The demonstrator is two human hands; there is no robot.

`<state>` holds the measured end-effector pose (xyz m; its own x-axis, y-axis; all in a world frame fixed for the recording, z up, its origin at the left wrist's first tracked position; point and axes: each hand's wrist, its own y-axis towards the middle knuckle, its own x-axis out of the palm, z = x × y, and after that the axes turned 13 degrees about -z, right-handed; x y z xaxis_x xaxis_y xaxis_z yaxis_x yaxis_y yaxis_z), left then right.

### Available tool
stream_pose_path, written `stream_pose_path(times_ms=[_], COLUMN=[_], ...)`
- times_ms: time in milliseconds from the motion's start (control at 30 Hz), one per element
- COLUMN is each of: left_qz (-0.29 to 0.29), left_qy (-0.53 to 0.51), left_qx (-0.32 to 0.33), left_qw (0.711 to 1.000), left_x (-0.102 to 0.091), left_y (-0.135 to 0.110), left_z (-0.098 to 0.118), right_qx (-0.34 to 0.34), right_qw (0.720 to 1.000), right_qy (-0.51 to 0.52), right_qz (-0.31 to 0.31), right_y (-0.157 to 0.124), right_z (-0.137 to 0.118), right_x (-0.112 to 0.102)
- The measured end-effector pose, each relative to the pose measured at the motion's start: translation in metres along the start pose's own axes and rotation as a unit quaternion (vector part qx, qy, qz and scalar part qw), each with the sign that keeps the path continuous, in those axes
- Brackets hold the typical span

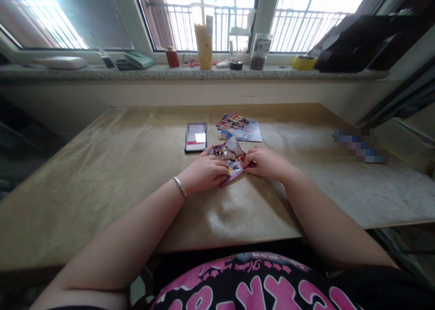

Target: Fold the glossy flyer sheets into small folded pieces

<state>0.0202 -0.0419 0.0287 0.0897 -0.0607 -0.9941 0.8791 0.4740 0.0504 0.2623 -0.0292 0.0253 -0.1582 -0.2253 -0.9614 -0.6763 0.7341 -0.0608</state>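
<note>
A colourful printed sheet of paper (228, 152), folded to a point at its far end, lies on the table between my hands. My left hand (207, 170), with a silver bracelet at the wrist, rests over the paper's left side, fingers curled onto it. At the right edge, my right hand (263, 161) pinches the paper between thumb and fingers. Just beyond it sits a small pile of printed sheets (248, 128). A phone (196, 138) with a lit screen lies close to my left fingertips.
A tan cover (136, 165) spreads over the table. Toward the right side lies a blurred bluish item (360, 146). On the stone windowsill (142, 74) stand a yellow cup (204, 47), a red-capped jar (172, 57), clear containers (258, 51) and a black bag (353, 45).
</note>
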Motion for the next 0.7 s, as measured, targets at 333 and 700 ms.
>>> stream_pose_path(times_ms=[333,700], left_qz=[0.003,-0.022], left_qy=[0.017,-0.033], left_qx=[0.027,0.017], left_qw=[0.999,0.999], left_x=[0.002,0.003], left_y=[0.002,0.001], left_z=[-0.004,-0.004], right_qx=[0.009,0.043], right_qw=[1.0,0.99], right_qy=[0.005,0.092], right_qz=[0.017,0.097], right_y=[0.001,0.015], right_z=[-0.004,0.0], right_x=[0.003,0.021])
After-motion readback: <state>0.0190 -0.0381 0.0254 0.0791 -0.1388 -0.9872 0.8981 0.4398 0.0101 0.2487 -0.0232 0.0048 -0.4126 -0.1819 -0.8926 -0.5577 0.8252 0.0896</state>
